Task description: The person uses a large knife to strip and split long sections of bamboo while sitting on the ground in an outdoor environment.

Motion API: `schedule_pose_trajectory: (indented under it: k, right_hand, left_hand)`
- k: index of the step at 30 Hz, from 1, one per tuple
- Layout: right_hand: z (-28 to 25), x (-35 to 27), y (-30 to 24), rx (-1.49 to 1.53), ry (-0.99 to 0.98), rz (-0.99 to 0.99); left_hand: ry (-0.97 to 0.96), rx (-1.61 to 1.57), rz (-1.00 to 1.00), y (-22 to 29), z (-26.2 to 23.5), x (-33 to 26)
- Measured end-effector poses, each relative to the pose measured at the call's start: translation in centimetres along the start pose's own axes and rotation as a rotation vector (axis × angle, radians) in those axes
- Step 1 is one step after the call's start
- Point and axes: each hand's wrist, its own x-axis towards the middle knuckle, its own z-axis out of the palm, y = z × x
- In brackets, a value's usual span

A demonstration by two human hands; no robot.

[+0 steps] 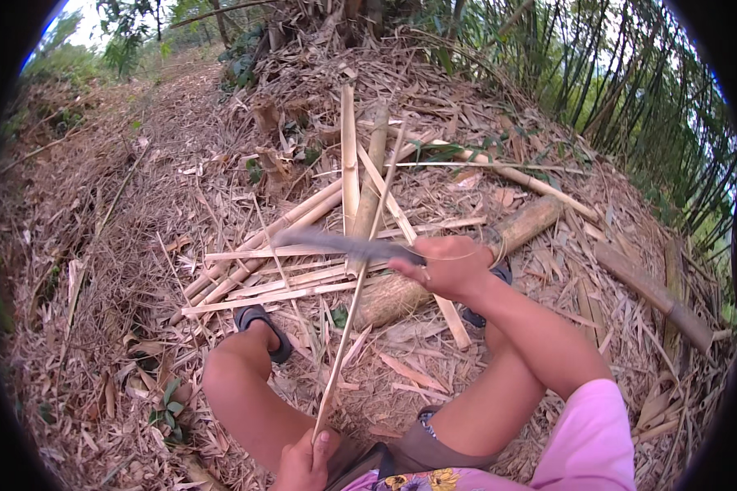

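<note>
My left hand [304,463], low in the view by my lap, is closed round the near end of a long thin bamboo strip [354,309]. The strip slants up and away over the ground between my knees. My right hand [454,265] grips the handle of a large knife [336,243], its dark blade pointing left and smeared by motion. The blade crosses the strip about midway along; whether they touch I cannot tell. Beneath lie a thick bamboo log [397,299] and several pale split bamboo pieces [274,293].
An upright split bamboo piece [350,164] and a bamboo pole [374,176] stand out beyond the knife. More poles [651,296] lie to the right. Dry leaves and shavings cover the slope, with stumps [274,170] farther back and bamboo stems [598,90] at upper right.
</note>
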Motion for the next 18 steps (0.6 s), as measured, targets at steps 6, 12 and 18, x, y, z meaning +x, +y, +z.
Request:
schedule_pose_trajectory:
  k: [6, 12, 18]
  right_hand:
    - [-1.0, 3.1, 4.9, 0.004, -0.078, 0.326]
    - [-0.6, 2.7, 1.9, -0.141, -0.077, 0.085]
    - [-0.2, 5.1, 4.7, 0.039, -0.119, 0.401]
  left_hand:
    - [-0.058, 0.068, -0.077, -0.9, -1.1, -2.5]
    - [-0.016, 0.066, -0.08, -1.6, -1.2, -3.2]
    - [-0.013, 0.001, -0.024, -2.8, -0.7, -4.6]
